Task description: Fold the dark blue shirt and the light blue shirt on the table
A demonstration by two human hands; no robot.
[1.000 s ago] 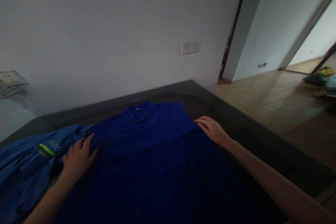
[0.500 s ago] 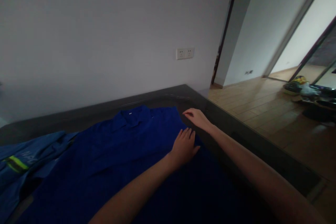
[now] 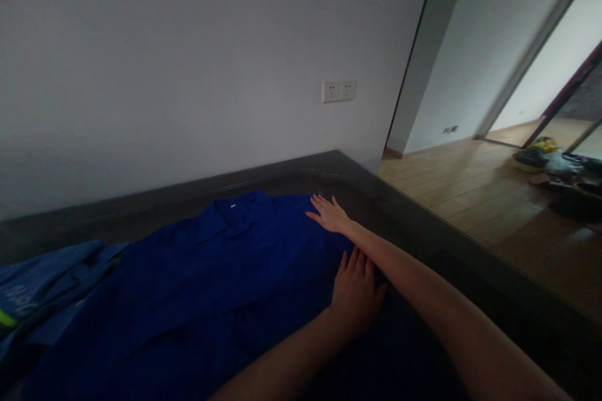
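Observation:
A dark blue collared work shirt (image 3: pixel 226 269) lies spread out on a dark table (image 3: pixel 404 213), its collar toward the wall. My right hand (image 3: pixel 329 214) rests open on the shirt's right shoulder, fingers spread and pointing to the far left. Nearer to me, my left hand (image 3: pixel 356 291) lies flat with its fingers apart at the shirt's right side, its fingertips close under my right forearm. Neither hand grips the cloth. The lower part of the shirt is lost in shadow.
A second, lighter blue garment (image 3: pixel 51 282) with a yellow-green strip lies at the left. Behind the table stands a pale wall with a double socket (image 3: pixel 339 91). To the right, a wooden floor (image 3: pixel 461 194) leads to a pile of bags and other items (image 3: pixel 550 160).
My right hand has gone from a pinch beside the shoulder to lying open on it. My left hand has slid right and nearer to me along the shirt. The view has shifted slightly.

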